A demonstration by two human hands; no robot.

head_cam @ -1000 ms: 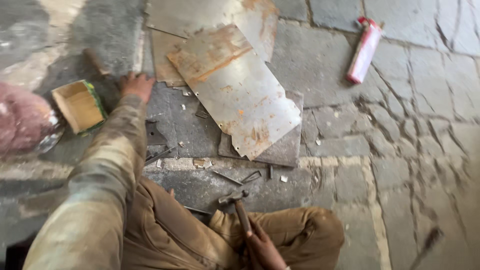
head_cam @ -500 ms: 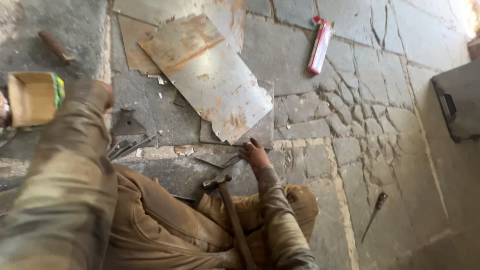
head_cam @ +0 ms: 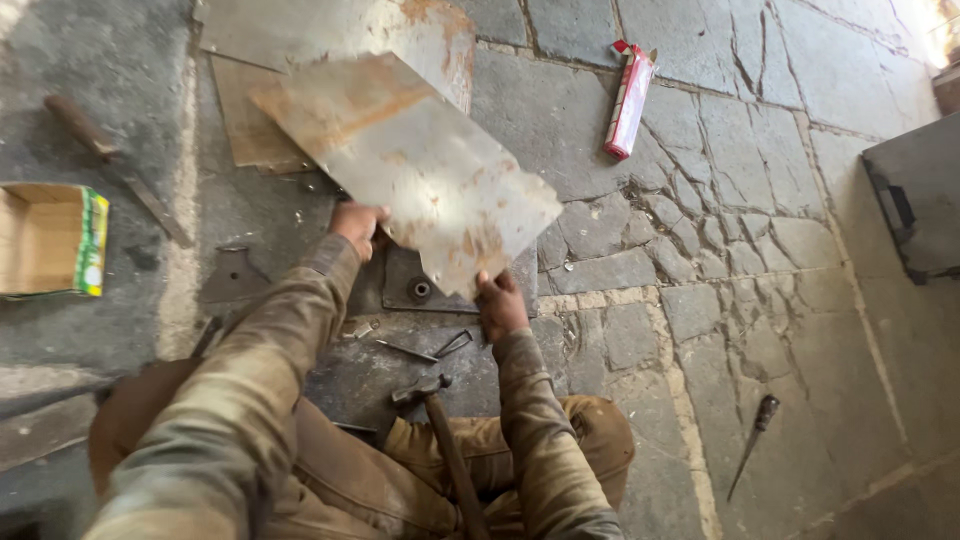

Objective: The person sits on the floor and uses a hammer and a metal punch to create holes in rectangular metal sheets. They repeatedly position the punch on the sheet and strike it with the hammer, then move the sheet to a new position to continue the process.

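A rusty grey metal sheet (head_cam: 410, 165) is lifted at its near end above the stone floor. My left hand (head_cam: 355, 224) grips its left near edge. My right hand (head_cam: 498, 303) grips its near corner. Under the raised end lies a dark metal plate (head_cam: 410, 285) with a round hole. A hammer (head_cam: 445, 440) with a wooden handle lies against my leg, its head just below the plate. Thin metal pieces (head_cam: 425, 350) lie between the hammer and the plate.
More metal sheets (head_cam: 330, 30) lie behind the lifted one. A small open cardboard box (head_cam: 50, 238) sits at far left, a wooden-handled tool (head_cam: 115, 165) beside it. A red and white packet (head_cam: 628, 100), a dark metal case (head_cam: 915, 205) and a screwdriver (head_cam: 752, 440) lie to the right.
My right hand let go of the hammer and moved up to the sheet's near corner. My left hand came from the box area to the sheet's edge. The sheet's near end rose.
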